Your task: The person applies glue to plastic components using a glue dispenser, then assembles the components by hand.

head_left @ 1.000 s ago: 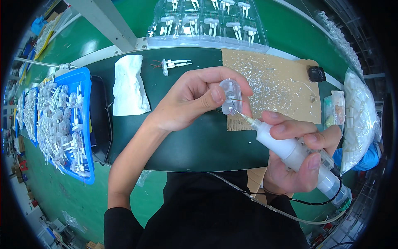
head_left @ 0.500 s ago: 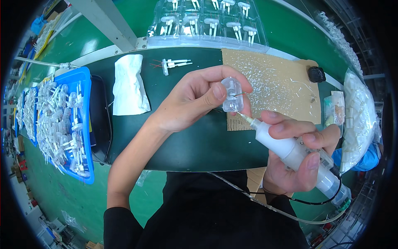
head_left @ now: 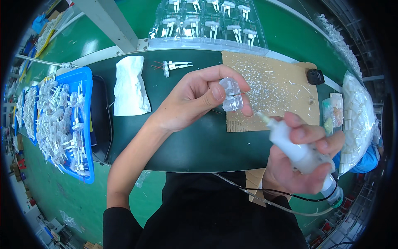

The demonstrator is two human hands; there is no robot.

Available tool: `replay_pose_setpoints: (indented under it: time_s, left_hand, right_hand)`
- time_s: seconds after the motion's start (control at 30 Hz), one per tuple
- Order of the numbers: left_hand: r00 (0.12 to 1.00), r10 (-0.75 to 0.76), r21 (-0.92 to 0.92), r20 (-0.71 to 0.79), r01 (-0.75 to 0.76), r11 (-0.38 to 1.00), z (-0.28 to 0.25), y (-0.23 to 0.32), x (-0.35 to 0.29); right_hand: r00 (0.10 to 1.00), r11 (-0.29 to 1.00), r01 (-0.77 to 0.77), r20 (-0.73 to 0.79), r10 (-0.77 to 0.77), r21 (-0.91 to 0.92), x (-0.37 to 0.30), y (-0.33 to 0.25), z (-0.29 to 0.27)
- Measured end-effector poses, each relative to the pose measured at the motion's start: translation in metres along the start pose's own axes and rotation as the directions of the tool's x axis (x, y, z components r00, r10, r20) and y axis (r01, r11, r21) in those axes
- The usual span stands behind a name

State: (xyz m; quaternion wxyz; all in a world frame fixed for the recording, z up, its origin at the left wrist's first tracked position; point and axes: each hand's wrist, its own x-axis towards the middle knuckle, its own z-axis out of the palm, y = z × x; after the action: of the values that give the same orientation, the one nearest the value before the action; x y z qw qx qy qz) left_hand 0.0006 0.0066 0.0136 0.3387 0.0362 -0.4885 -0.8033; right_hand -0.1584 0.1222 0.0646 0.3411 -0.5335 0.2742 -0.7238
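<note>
Pinched between the thumb and fingers of my left hand (head_left: 188, 97) is a small clear plastic housing (head_left: 231, 94), with thin red and dark wires sticking out of it. My right hand (head_left: 304, 153) is wrapped round a white dispensing syringe (head_left: 288, 139). Its needle tip points up and left, apart from the housing, and is blurred by motion. A hose and a black cable run from the syringe's rear end. Beyond my left hand, a similar clear part (head_left: 167, 68) with white legs and red wires lies on the dark green mat (head_left: 186, 149).
A cardboard sheet (head_left: 286, 83) strewn with white scraps bears a black object (head_left: 315, 76). Behind it stands a clear blister tray (head_left: 207, 43) of parts. At left are a folded white cloth (head_left: 130, 87) and a blue bin (head_left: 88, 124) full of parts; at right, a plastic bag (head_left: 356, 120) of white pieces.
The syringe has drawn back to the right, its needle leaving the housing. My left hand holds the housing in nearly the same place, slightly turned.
</note>
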Motion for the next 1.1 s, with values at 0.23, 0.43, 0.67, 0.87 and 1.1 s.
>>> replay_pose_setpoints:
  time_s: [0.23, 0.43, 0.67, 0.87, 1.1]
  left_hand:
    - [0.996, 0.082, 0.148, 0.019, -0.084, 0.985, -0.004, 0.003, 0.006]
    - [0.996, 0.073, 0.151, -0.052, -0.065, 0.986, -0.001, 0.008, 0.006]
    - [0.957, 0.143, 0.771, -0.253, 0.110, 0.627, -0.017, 0.023, 0.018]
    - [0.872, 0.269, 0.839, -0.410, 0.244, 0.487, -0.063, 0.055, 0.066]
    - [0.724, 0.432, 0.798, -0.537, 0.271, 0.538, -0.169, 0.079, 0.143]
  right_hand:
    - [0.961, 0.964, 0.254, -0.089, -0.261, -0.085, 0.018, 0.003, -0.046]
    - [0.989, 0.862, -0.061, -0.145, -0.015, -0.503, 0.025, 0.035, -0.087]
    - [0.901, 0.735, -0.431, -0.205, 0.383, -0.524, 0.020, 0.046, -0.095]
    - [0.922, 0.745, -0.386, -0.193, 0.337, -0.544, 0.018, 0.046, -0.096]
    - [0.920, 0.700, -0.384, -0.186, 0.345, -0.602, 0.021, 0.043, -0.099]
